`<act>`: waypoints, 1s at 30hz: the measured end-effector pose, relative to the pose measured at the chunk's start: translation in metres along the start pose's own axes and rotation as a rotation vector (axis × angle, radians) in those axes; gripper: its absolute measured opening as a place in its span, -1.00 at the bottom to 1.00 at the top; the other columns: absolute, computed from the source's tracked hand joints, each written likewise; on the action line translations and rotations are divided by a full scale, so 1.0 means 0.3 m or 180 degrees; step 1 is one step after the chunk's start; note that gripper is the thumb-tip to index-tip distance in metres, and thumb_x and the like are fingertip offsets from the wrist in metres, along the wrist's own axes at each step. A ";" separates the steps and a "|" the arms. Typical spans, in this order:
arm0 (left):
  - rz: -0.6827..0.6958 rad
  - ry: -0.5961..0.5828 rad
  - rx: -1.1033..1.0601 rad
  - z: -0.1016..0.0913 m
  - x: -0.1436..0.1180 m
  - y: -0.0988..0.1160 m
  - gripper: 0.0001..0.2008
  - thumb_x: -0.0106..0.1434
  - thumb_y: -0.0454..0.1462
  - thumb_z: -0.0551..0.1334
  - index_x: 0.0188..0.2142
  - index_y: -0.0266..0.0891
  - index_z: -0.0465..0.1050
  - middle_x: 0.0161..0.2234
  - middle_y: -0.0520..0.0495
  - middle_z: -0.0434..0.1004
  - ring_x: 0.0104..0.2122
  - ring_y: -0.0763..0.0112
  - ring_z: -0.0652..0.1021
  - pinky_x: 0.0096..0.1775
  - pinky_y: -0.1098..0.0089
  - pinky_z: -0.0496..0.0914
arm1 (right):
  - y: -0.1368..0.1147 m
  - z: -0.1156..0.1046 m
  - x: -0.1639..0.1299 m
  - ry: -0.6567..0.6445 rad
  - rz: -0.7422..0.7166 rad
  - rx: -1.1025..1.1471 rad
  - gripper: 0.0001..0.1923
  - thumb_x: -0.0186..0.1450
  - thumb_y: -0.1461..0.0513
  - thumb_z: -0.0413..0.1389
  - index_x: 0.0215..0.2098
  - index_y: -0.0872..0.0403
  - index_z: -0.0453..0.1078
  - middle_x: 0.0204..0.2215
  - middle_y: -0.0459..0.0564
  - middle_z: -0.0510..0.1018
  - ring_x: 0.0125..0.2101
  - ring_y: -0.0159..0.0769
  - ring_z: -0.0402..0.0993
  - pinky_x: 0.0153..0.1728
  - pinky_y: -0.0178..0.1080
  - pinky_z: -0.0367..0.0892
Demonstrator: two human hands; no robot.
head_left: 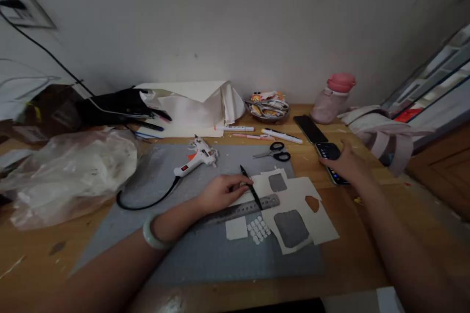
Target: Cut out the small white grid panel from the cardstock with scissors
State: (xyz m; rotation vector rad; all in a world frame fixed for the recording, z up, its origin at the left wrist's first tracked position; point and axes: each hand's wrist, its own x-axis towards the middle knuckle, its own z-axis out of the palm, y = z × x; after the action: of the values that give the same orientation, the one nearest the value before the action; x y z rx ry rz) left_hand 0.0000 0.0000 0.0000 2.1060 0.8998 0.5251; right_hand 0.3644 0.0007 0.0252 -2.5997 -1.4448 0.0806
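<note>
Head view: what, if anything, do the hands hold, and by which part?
The left hand holds a black pen near the middle of its barrel, over the metal ruler. The right hand grips nothing; it rests on a lit phone.

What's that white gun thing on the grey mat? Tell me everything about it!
It is a glue gun, white plastic by the look of it, with an orange trigger and a small red switch on its handle. It lies on its side on the grey cutting mat, nozzle end toward the wall. A black cord runs from the handle and curls across the mat. No hand touches it; the left hand rests nearby, holding a black pen.
</note>
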 end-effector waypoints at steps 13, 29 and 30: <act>-0.0411 0.0559 0.0039 -0.013 0.004 0.015 -0.71 0.30 -0.21 0.12 -0.10 -0.20 0.55 -0.60 0.11 0.33 -0.57 0.50 0.32 -0.47 0.52 0.20 | -0.178 0.009 -0.169 0.0221 -0.1476 0.0491 -0.52 0.25 0.09 0.08 0.07 0.18 0.33 -0.01 0.28 0.50 -0.01 0.04 0.44 -0.04 -0.07 0.29; -0.0347 0.0436 -0.1108 -0.005 0.014 -0.003 -0.77 0.21 -0.22 0.24 -0.19 -0.23 0.62 -0.21 -0.05 0.67 -0.24 0.36 0.59 -0.17 0.43 0.45 | -0.355 0.085 -0.277 -0.2656 -0.1037 0.3059 -0.60 0.09 0.21 0.19 -0.08 0.02 0.37 -0.59 -0.21 0.44 -0.66 -0.45 0.19 -0.63 -0.36 0.03; -0.0367 0.0399 -0.1197 -0.005 0.015 -0.001 -0.77 0.21 -0.24 0.24 -0.20 -0.23 0.62 -0.19 -0.05 0.67 -0.21 0.35 0.60 -0.14 0.41 0.45 | -0.349 0.081 -0.266 -0.2843 -0.0737 0.3490 -0.57 0.07 0.20 0.22 -0.07 0.02 0.39 -0.59 -0.21 0.46 -0.68 -0.47 0.16 -0.65 -0.37 0.02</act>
State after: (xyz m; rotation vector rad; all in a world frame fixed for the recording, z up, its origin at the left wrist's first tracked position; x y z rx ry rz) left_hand 0.0022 0.0042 0.0010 1.6873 0.9072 0.7119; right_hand 0.2311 -0.0097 0.0165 -1.4630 -1.2649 1.6182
